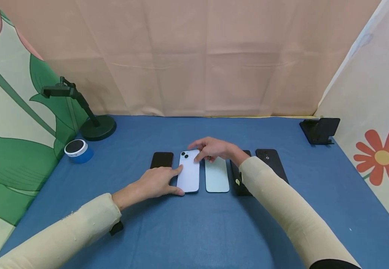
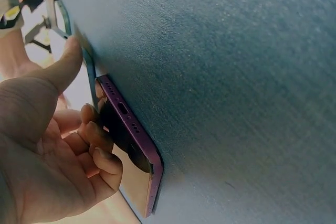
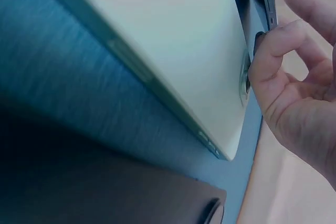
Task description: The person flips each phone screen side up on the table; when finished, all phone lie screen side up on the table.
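Note:
A lavender smartphone (image 1: 189, 175) lies back up on the blue cloth, its two camera lenses at the far end. My left hand (image 1: 159, 182) touches its left side, thumb straight at the near corner. In the left wrist view the other fingers curl loosely above a dark-screened phone with a purple edge (image 2: 137, 129). My right hand (image 1: 214, 147) pinches the far end of the lavender phone between thumb and index finger. Below that hand in the right wrist view lies a mint-green phone (image 3: 178, 40), back up, just right of the lavender one.
Farther right lie a black phone (image 1: 238, 179) and another black phone (image 1: 272, 160). A black stand with a round base (image 1: 98, 129) and a blue-and-white round object (image 1: 79, 151) are at the back left. A black folding holder (image 1: 319, 130) sits at the back right.

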`<state>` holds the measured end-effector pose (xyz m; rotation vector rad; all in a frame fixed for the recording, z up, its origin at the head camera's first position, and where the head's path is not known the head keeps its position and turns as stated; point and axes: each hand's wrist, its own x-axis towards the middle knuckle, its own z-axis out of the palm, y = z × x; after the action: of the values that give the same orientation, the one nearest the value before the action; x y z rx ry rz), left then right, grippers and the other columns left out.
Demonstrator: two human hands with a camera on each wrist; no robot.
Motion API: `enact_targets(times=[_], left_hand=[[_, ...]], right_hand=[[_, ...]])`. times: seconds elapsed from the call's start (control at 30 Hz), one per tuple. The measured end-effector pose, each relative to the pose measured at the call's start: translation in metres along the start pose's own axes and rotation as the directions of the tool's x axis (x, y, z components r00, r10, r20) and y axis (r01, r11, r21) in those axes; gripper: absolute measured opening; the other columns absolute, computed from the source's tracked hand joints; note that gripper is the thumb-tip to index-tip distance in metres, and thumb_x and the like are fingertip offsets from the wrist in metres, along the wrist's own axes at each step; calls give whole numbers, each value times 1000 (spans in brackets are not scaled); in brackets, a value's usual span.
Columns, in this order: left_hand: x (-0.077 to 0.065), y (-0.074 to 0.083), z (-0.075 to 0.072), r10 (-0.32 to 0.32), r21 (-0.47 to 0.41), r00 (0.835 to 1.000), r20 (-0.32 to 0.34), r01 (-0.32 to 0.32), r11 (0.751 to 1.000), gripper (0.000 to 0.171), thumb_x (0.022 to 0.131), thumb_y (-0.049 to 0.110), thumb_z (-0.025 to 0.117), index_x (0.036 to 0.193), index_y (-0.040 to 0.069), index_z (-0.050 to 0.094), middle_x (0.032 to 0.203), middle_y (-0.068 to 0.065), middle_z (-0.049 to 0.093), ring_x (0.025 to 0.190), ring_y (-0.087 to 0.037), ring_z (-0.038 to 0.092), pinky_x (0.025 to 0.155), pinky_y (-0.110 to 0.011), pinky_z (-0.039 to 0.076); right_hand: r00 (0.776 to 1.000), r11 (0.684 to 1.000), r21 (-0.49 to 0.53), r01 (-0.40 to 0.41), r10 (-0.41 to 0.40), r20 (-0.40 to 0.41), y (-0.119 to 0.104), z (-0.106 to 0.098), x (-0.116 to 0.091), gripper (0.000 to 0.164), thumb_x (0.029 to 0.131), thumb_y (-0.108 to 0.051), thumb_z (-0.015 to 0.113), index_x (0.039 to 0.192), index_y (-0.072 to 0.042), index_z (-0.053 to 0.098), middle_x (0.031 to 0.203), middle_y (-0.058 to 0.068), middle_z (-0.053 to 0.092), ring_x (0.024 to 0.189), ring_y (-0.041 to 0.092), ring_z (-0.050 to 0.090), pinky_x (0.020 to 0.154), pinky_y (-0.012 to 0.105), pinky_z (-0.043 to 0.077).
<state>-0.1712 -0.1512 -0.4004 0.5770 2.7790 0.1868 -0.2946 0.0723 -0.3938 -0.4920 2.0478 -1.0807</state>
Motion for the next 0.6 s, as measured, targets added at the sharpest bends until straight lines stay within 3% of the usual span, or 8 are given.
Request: enact_targets(times=[0.23,0.6], left_hand=[[0,-1,-1,5,-6,1000,9,-5,1000,91,81,63,73,153,18,43,133,-13,65,105,-22,63,83,-44,55],[2,-2,-4,12,-23,999,40,-11,1000,91,81,62,74,154,19,42,132,-12,65,98,-19,61,78,-40,53]], right_hand=[[1000,998,-65,-2,1,-23,1,1,-4,54,87,-15,78,138,-25,62,88,5,51,62,17,40,56,32,38],[1000,990,-137,-27,26,-9,-6,-1,-5,59,85,-17,80,141,-24,60,89,4,54,59,16,38,56,32,38]])
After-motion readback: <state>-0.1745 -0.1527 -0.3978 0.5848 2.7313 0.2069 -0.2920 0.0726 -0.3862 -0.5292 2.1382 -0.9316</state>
